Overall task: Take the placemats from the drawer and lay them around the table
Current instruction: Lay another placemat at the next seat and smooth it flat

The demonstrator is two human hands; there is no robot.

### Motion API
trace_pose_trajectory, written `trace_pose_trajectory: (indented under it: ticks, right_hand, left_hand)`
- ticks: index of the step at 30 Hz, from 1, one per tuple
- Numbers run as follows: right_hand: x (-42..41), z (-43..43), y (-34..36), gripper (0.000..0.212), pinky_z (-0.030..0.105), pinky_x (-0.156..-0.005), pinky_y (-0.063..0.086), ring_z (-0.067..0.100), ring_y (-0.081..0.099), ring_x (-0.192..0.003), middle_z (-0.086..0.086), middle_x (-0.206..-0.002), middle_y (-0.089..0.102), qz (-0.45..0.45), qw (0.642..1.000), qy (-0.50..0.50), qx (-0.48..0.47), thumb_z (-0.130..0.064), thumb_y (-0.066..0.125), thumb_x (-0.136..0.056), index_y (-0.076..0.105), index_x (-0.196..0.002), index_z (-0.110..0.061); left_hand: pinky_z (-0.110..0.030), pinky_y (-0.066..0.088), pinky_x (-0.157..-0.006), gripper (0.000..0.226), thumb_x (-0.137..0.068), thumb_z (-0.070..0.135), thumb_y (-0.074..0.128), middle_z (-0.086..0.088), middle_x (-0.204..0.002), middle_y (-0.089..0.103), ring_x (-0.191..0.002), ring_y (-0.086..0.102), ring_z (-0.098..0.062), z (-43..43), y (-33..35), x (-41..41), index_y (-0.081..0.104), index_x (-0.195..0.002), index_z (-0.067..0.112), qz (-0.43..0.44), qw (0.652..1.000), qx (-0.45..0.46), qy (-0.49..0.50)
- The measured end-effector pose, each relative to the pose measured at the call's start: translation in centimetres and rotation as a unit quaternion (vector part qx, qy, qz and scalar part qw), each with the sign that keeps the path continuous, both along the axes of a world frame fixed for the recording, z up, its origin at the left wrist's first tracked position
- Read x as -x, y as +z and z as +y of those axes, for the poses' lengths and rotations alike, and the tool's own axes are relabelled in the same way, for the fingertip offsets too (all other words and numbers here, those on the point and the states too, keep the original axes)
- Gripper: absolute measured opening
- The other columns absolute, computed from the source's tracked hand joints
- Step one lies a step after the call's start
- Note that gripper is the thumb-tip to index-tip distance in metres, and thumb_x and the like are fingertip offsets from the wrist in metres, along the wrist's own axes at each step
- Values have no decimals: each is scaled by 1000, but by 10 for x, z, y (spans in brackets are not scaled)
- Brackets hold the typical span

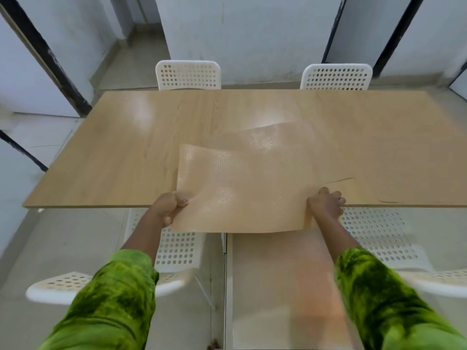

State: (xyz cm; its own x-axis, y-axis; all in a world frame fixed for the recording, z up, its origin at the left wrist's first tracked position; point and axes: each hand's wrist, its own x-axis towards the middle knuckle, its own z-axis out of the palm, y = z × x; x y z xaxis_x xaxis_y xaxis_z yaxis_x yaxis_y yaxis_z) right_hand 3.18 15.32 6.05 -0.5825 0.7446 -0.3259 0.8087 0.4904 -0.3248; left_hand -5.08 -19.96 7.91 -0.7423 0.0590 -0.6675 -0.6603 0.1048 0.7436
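We held the placemat (242, 193) above the table's (126, 147) near edge, left hand (168, 208) pinching one near corner and right hand (326, 204) curled over the other. It looked thin, light and floppy (a second sheet behind it was too blurred to confirm), so a two-corner hold suited it. The tabletop was smooth and glossy, probably slippery, and white chairs (188, 74) stood along the table's far and near sides.

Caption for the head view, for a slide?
Left hand and right hand grip a tan placemat over the near edge of the wooden table.
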Motion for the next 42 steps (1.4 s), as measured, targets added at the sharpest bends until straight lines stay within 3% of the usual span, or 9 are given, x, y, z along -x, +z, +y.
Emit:
trace_pose_trajectory:
  ticks: [4, 7, 11, 16, 21, 27, 33, 37, 42]
  right_hand:
    - [-1, 11, 6, 54, 43, -105, 30, 35, 30, -129, 20, -140, 33, 2, 998, -62, 22, -30, 59, -86, 40, -131, -8]
    - [1, 21, 8, 55, 42, -101, 36, 37, 41, -124, 22, -132, 49, 18, 990, -124, 72, -25, 67, -80, 50, -126, 0]
    - [8, 13, 19, 30, 34, -78, 47, 37, 60, -105, 23, -110, 64, 103, 976, -128, 143, -12, 61, -84, 62, -108, 7]
    - [35, -55, 35, 6, 43, -73, 49, 32, 58, -87, 19, -90, 60, 219, 959, -100, 151, -5, 63, -83, 59, -83, -1]
    - [73, -160, 32, 33, 30, -59, 35, 22, 46, -70, 15, -76, 52, 253, 943, -96, 195, 0, 58, -82, 43, -54, -12]
    - [110, -271, 29, 38, 27, -58, 37, 21, 48, -70, 10, -71, 54, 261, 928, -101, 247, 0, 64, -80, 42, -52, -13]
    - [142, -320, 18, 37, 29, -65, 38, 23, 49, -75, 11, -78, 55, 276, 925, -113, 236, -1, 61, -82, 43, -53, -14]
    - [167, -327, 13, 31, 29, -69, 40, 25, 53, -83, 10, -87, 56, 279, 929, -107, 220, -1, 60, -84, 48, -58, -12]
    - [189, -321, 4, 12, 28, -68, 37, 35, 61, -103, 22, -102, 62, 192, 962, -81, 178, -1, 56, -86, 62, -96, 1]
  left_hand:
    - [-26, 51, -48, 19, -88, -14, 47, -12, -77, 54, -66, 51, -20, 6, 3, -14, 55, -89, 4, 22, 997, 72, 22]
    - [-31, 50, -61, 25, -88, -14, 45, -14, -87, 56, -68, 52, -20, 1, 2, -13, 55, -83, 8, 45, 997, 60, 25]
    - [-25, 48, -67, 45, -85, -19, 41, -9, -80, 57, -70, 53, -16, -20, 10, -3, 55, -123, 1, 79, 994, 50, 49]
    - [-16, 53, -53, 55, -84, -20, 40, -11, -85, 58, -71, 55, -14, -93, 22, 22, 40, -138, -6, 106, 988, 38, 105]
    - [-16, 49, -56, 27, -84, -18, 44, -6, -73, 53, -73, 54, -17, -196, 32, 45, 61, -93, 2, 131, 983, 70, 110]
    - [-33, 50, -66, 37, -85, -6, 54, -14, -106, 60, -76, 58, -21, -318, 59, 77, 53, -120, 7, 142, 982, 100, 72]
    - [-35, 47, -66, 63, -84, -10, 55, -9, -101, 58, -80, 57, -24, -351, 65, 109, 33, -141, 10, 98, 990, 97, 14]
    - [-41, 47, -87, 63, -84, -10, 55, -21, -135, 48, -115, 52, -37, -348, 41, 129, 34, -141, 7, 130, 965, 227, 8]
    - [-39, 42, -95, 58, -85, -6, 45, -22, -135, 48, -121, 48, -37, -342, 17, 140, 34, -141, 5, 143, 917, 368, -56]
